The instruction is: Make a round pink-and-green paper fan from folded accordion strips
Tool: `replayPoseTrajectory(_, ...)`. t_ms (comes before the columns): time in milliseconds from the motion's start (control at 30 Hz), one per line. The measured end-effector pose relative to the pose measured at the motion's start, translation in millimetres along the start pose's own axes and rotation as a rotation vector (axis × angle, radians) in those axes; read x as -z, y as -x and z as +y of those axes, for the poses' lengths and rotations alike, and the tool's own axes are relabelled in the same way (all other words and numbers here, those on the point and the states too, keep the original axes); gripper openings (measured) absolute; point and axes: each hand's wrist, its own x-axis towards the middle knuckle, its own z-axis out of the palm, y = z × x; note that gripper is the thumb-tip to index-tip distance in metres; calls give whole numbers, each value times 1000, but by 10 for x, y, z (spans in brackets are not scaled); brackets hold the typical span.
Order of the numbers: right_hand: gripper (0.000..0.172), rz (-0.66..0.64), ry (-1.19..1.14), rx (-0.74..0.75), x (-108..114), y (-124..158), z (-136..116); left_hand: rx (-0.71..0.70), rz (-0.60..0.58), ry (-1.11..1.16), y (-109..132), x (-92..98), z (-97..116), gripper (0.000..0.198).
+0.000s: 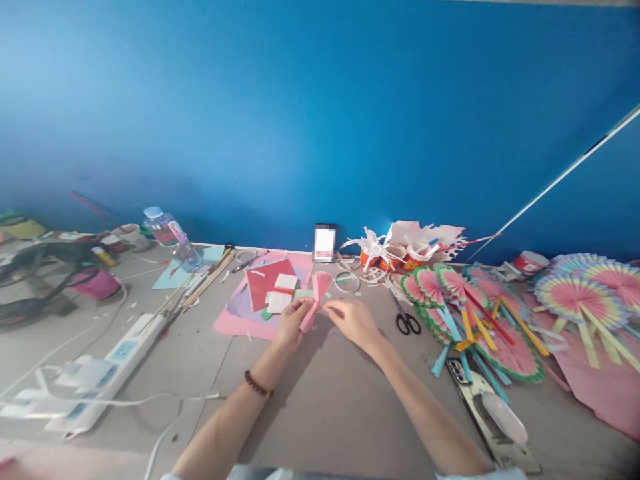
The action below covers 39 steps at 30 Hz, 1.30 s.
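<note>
Pink paper (322,284), folded in thin pleats, stands up over the bench (327,407), in front of us and between our two hands. Our left hand (294,321) has its grip pinched on the narrow middle, and the pleats spread out above and below. Our right hand (355,323) is just beside it with its fingertips bunched, but we cannot tell if they meet or pinch something thin.

We think the paper is very light and easy to bend. The folds make it a bit stiff the long way, but a hard squeeze could crush them, and a tug could tear an edge. It should not be slippery. The best place to hold is the narrow middle, where the layers sit together; the loose ends would just flop open.
</note>
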Motion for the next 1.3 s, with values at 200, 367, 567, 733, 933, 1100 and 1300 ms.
replayPoseTrajectory(200, 20, 53, -4, -35, 19, -15, 3, -2, 4, 7, -16, 3, -6, 33)
replayPoseTrajectory(367, 15, 71, -14, -37, 5, -15, 16, -3, 6, 33, -13, -1, -6, 35)
replayPoseTrajectory(567, 17, 74, -22, -51, 2, -23, 25, -8, 5, 45, 4, -15, 6, 36)
replayPoseTrajectory(733, 18, 56, -143, -81, 20, -44, 51, 0, -49, 60, 17, -18, 9, 34)
replayPoseTrajectory(933, 23, -47, -372, -158, -8, -94, 137, 29, -117, 97, 43, -35, 9, 32)
replayPoseTrajectory(1100, 30, -127, -606, -211, -77, -134, 221, 34, -203, 117, 15, -15, -46, 30)
replayPoseTrajectory(1300, 27, -235, -767, -381, -176, -140, 373, 124, -298, 87, 15, 3, -102, 34)
